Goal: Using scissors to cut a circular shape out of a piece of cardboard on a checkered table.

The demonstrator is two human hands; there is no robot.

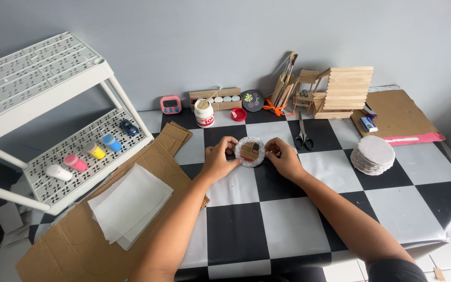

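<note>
A small cardboard piece with a dark block on it rests on a round white disc on the black-and-white checkered table. My left hand grips the left edge of the disc. From the other side, my right hand pinches the right edge of the disc, fingertips touching the cardboard piece. Both hands lie on the tabletop.
A stack of white discs and scissors lie to the right. At the back stand a glue jar, red lid, pink timer, brushes and wooden stick models. Left: cardboard sheets, white paper, white rack with paint bottles.
</note>
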